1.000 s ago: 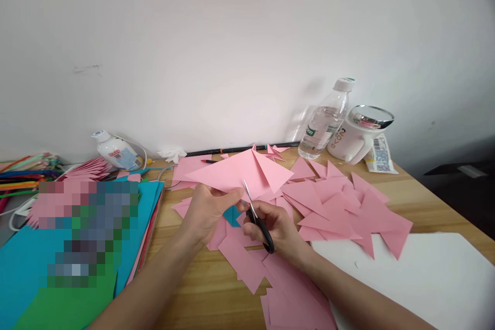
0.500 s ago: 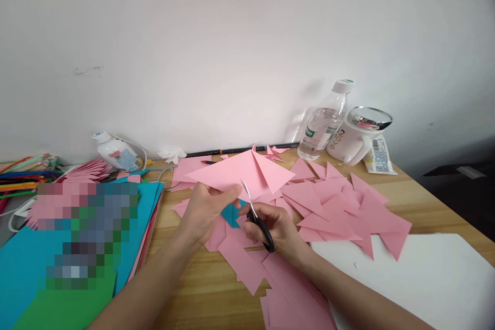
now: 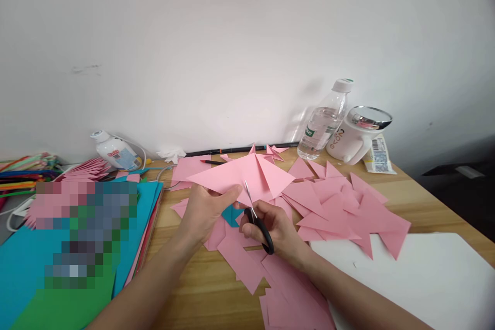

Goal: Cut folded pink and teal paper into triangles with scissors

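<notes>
Pink paper, held centre: left hand pinching its lower edge at seven o'clock, right hand curled round the scissors at six, blades across it. This cut looks unfinished; triangular pink pieces already lie at three on the tabletop.

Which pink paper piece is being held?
The wide, pointed pink sheet in the left hand, black-handled metal scissors at its edge; other pink pieces lie unheld.

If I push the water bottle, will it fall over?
The water bottle might tip if pushed near its white cap, being taller than wide. It's probably fairly heavy, since water fills much of it. Being clear and plastic-looking, it may squeeze in.
</notes>
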The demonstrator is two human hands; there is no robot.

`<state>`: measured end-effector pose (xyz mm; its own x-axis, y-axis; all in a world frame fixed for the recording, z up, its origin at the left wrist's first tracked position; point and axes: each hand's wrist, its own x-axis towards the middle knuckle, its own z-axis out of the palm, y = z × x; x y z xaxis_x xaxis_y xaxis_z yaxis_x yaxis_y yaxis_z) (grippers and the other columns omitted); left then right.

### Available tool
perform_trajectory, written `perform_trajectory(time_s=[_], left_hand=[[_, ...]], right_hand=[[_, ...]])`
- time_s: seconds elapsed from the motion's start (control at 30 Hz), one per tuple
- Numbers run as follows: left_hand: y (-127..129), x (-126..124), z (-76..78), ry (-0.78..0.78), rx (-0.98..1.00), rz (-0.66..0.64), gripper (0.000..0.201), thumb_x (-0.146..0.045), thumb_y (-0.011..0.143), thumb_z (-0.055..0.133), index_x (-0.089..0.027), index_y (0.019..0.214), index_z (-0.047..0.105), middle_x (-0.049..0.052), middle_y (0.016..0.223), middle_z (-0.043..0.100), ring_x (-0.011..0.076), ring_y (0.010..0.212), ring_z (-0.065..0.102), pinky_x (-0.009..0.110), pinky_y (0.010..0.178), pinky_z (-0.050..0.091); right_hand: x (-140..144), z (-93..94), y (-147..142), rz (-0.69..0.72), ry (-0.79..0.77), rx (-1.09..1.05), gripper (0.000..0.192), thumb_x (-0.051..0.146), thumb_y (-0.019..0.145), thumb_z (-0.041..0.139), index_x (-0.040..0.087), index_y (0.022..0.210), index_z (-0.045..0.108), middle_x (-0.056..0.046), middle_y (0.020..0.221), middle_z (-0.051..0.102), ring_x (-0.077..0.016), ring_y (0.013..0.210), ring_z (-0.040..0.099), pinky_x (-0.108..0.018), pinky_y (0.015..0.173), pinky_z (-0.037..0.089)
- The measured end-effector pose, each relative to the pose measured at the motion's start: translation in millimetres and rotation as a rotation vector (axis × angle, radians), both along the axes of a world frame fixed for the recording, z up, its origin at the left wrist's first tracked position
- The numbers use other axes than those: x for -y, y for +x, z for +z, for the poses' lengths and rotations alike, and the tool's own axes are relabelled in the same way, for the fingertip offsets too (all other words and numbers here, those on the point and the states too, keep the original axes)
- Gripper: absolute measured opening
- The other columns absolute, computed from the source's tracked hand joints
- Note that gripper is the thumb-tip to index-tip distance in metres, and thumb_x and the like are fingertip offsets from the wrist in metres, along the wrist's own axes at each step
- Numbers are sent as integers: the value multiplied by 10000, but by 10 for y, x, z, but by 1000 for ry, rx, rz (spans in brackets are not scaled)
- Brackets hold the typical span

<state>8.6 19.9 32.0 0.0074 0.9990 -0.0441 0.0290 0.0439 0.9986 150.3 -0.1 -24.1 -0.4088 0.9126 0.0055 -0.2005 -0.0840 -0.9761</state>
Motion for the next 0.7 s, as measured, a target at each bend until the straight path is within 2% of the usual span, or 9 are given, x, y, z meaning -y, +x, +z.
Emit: perform_trajectory(time_s=[0.23, 0.5, 0.7], left_hand=[[11, 7, 21, -4, 10, -17, 69, -197, 677, 608, -155, 697, 557, -30, 565, 559, 118, 494, 552, 234, 486, 459], [-7, -2, -15, -18, 69, -38, 92, -221, 657, 621, -155, 679, 562, -20, 536, 549, 119, 484, 522, 246, 485, 463], [-22, -6, -28, 2, 40, -50, 100, -225, 666, 619, -150, 677, 554, -15, 525, 547, 116, 487, 510, 231, 469, 440]], right_hand=[[6, 9, -6, -11, -22, 5, 366, 430, 598, 722, 166, 672, 480, 26, 595, 488, -89, 525, 401, -223, 481, 340], [5, -41, -23, -25, -19, 16, 307, 403, 653, 682, 167, 669, 487, 29, 561, 505, -81, 487, 414, -224, 463, 367], [16, 4, -20, -17, -7, 13, 310, 401, 629, 699, 167, 644, 497, 30, 532, 526, -84, 468, 432, -223, 451, 390]])
